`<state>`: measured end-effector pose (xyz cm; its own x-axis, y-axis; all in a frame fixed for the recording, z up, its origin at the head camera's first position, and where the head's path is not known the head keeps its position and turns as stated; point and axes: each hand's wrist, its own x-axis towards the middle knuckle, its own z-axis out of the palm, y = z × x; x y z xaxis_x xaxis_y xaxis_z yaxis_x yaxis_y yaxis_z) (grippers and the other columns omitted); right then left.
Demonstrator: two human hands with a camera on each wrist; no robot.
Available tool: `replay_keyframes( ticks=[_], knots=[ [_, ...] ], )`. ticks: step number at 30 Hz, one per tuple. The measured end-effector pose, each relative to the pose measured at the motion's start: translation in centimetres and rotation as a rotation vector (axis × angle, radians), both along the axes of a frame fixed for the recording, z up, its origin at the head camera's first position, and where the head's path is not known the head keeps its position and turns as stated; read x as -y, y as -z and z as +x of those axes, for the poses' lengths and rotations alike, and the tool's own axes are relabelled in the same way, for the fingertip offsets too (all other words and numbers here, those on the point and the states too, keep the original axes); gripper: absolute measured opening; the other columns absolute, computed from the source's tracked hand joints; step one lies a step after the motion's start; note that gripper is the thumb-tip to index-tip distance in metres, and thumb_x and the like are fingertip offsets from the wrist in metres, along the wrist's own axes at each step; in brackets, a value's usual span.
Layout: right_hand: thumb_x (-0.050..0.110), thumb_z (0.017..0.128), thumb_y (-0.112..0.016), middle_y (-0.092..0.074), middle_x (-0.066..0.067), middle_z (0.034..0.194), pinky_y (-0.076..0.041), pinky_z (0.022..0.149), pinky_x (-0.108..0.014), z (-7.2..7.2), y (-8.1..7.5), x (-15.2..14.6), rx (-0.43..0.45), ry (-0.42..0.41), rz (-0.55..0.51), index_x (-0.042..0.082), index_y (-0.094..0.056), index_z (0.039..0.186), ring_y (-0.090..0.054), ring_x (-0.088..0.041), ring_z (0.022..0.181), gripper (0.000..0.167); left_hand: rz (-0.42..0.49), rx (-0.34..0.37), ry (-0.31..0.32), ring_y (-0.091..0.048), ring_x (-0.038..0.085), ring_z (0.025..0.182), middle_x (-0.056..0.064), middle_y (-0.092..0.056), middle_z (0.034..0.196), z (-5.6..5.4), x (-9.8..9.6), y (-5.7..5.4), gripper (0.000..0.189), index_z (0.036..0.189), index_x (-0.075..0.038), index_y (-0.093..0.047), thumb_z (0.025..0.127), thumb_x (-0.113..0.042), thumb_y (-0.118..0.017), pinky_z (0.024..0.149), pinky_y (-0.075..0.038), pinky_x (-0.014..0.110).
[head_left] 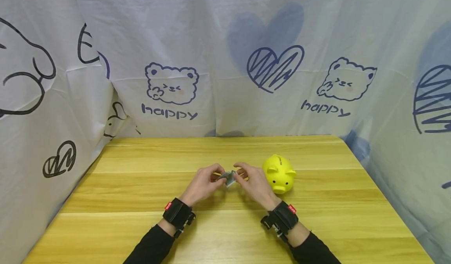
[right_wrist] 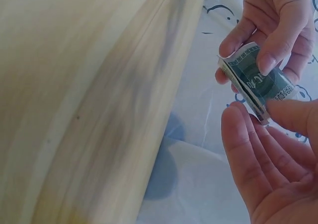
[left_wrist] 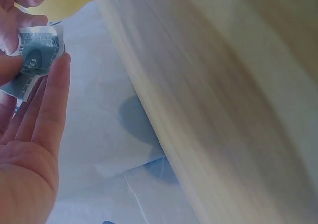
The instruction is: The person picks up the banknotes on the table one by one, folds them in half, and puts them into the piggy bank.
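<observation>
Between the two hands, above the table, is a small green banknote (head_left: 230, 178), folded over with its layers showing at one edge in the right wrist view (right_wrist: 256, 80). My left hand (head_left: 206, 184) pinches one end, its thumb lying across the printed face. At the other end my right hand (head_left: 254, 182) holds the note between its thumb (right_wrist: 293, 115) and fingers. Just right of the right hand stands a yellow piggy bank (head_left: 283, 170), upright, its snout towards me and a dark slot mark on its back.
The wooden table (head_left: 141, 193) spreads out below both hands. White cloth (head_left: 218, 33) with drawn bears and hearts hangs behind it and along both sides. Each wrist carries a black strapped camera (head_left: 177, 213).
</observation>
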<state>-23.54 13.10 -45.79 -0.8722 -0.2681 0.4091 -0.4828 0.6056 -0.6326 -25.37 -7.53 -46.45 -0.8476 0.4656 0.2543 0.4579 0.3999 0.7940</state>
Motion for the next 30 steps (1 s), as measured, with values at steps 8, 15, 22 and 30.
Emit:
replay_keyframes(
  ticks=[8,15,22,30],
  knots=[
    [0.013,0.092,-0.069,-0.075,-0.008,0.101,-0.057,0.070,-0.021,-0.06,0.24,0.05,-0.007,-0.069,0.023,0.007,-0.070,0.113,-0.072,-0.016,0.085,0.022,0.006,-0.011,-0.017,-0.072,0.021,0.097,0.008,-0.072,0.109,-0.02,0.01,-0.14,0.007,0.098,-0.013,-0.062,0.093,-0.008,-0.066,0.082,-0.059,0.034],
    [0.010,0.094,-0.065,-0.076,-0.012,0.095,-0.054,0.059,-0.017,0.03,0.10,0.03,0.051,-0.077,-0.045,0.003,-0.071,0.113,-0.072,-0.020,0.070,0.020,-0.006,-0.015,0.000,-0.070,0.016,0.098,0.002,-0.072,0.106,0.01,-0.01,-0.17,0.008,0.096,-0.016,-0.063,0.093,-0.009,-0.067,0.087,-0.057,0.034],
    [0.012,0.096,-0.063,-0.076,-0.012,0.091,-0.054,0.058,-0.016,0.06,0.11,0.10,0.069,-0.080,-0.077,0.002,-0.071,0.111,-0.072,-0.021,0.070,0.020,-0.048,-0.023,0.003,-0.070,0.014,0.099,-0.002,-0.071,0.101,0.00,-0.11,-0.18,0.008,0.097,-0.018,-0.066,0.093,-0.012,-0.068,0.085,-0.057,0.031],
    [0.013,0.095,-0.064,-0.076,-0.011,0.090,-0.054,0.057,-0.016,0.09,0.06,0.13,0.066,-0.078,-0.084,0.004,-0.071,0.111,-0.072,-0.020,0.069,0.020,-0.068,-0.036,0.002,-0.069,0.016,0.100,-0.004,-0.071,0.102,-0.01,-0.06,-0.20,0.008,0.099,-0.020,-0.068,0.094,-0.014,-0.067,0.081,-0.057,0.026]
  ],
)
